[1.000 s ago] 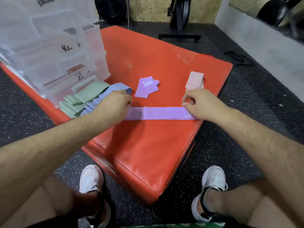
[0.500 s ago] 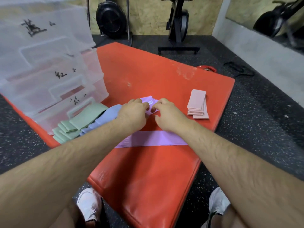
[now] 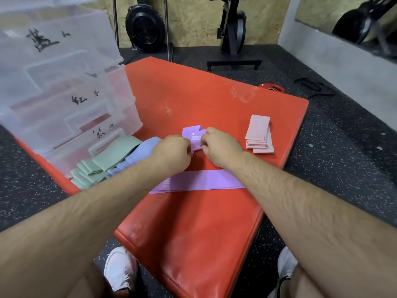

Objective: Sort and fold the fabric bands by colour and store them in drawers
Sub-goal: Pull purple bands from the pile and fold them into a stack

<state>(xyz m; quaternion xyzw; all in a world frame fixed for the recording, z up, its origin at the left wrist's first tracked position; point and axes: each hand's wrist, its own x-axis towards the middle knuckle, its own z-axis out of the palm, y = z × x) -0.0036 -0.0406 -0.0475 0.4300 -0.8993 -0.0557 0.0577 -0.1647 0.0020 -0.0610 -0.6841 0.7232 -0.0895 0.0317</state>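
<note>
The clear drawers [image 3: 64, 93] stand at the left, with green bands [image 3: 103, 162] and blue bands [image 3: 139, 153] heaped against the lowest one. The left hand [image 3: 171, 153] and right hand [image 3: 219, 147] meet on the folded purple band [image 3: 193, 136] mid-mat [image 3: 193, 233]. Their fingers are curled and seem to pinch its near edge, though the fingertips are hidden. A flat purple band [image 3: 199, 181] lies under the forearms, and a pink stack [image 3: 257, 134] sits to the right. The bands look light, soft and limp, so they are best taken at the ends or pressed along the fold.
</note>
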